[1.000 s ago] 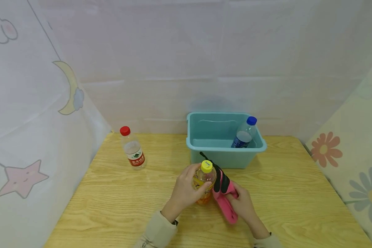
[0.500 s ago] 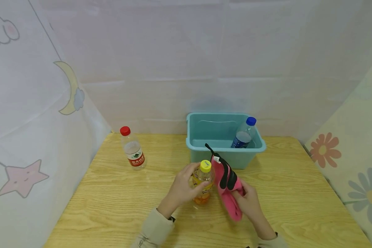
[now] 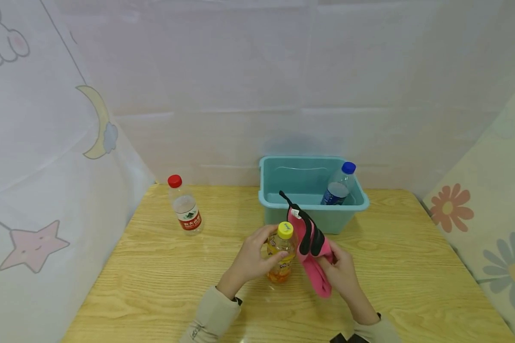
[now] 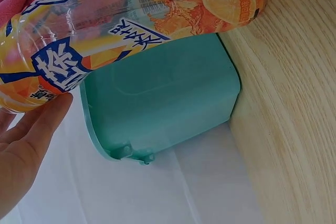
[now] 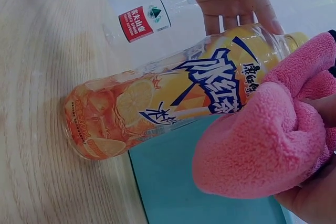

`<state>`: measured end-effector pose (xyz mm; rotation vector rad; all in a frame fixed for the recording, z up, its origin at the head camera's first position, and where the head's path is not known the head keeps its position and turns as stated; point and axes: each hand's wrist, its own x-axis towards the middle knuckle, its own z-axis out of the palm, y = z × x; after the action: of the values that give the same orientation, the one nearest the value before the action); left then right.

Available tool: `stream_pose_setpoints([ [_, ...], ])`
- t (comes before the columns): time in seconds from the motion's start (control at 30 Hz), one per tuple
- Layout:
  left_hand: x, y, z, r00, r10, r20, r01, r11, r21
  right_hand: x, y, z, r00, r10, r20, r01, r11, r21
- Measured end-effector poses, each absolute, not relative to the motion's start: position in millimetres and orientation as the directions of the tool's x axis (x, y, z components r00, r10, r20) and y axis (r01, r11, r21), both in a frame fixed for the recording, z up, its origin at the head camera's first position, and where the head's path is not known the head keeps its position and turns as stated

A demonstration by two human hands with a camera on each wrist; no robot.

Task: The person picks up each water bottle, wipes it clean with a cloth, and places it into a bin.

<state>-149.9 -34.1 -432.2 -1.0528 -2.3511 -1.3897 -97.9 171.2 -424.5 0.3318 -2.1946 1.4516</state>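
Observation:
My left hand (image 3: 253, 259) grips the upper part of an orange-labelled iced tea bottle (image 3: 279, 272) with a yellow cap. The bottle stands upright on the wooden table, thumb on its near side and fingers behind. In my right hand (image 3: 344, 275) is a folded pink plush cloth (image 3: 315, 274) with black trim and a black loop. The cloth lies right along the bottle's right side; in the right wrist view, its fluffy pink fold (image 5: 252, 145) overlaps the bottle's label (image 5: 210, 82). Part of my right fingers is hidden by the cloth.
Behind the hands stands a teal plastic bin (image 3: 334, 221). A blue-capped bottle (image 3: 338, 186) leans inside it at the right. To the left, a red-capped water bottle (image 3: 188, 212) is upright on the wooden table (image 3: 154, 276). White printed sheets hang around the table.
My right hand has shifted the cloth slightly right and upward, then a little back left; its black loop now reaches farther toward the bin. The left hand and iced tea bottle have barely moved.

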Motion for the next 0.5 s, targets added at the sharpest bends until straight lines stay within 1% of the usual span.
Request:
stream_pose_setpoints([
  [0.07, -150, -34, -432, -0.718, 0.471, 0.513, 0.676, 0.299, 0.673, -100, 171, -426, -0.856, 0.052, 0.515, -0.454, 0.403, -0.795],
  [0.27, -150, -34, -433, -0.714, 0.468, 0.52, 0.683, 0.302, 0.665, -112, 176, -445, -0.874, 0.0, 0.486, -0.445, 0.401, -0.8],
  [0.5, -149, -34, -433, -0.722, 0.466, 0.511, 0.673, 0.304, 0.674, -114, 173, -449, -0.906, -0.022, 0.422, -0.396, 0.392, -0.83],
])
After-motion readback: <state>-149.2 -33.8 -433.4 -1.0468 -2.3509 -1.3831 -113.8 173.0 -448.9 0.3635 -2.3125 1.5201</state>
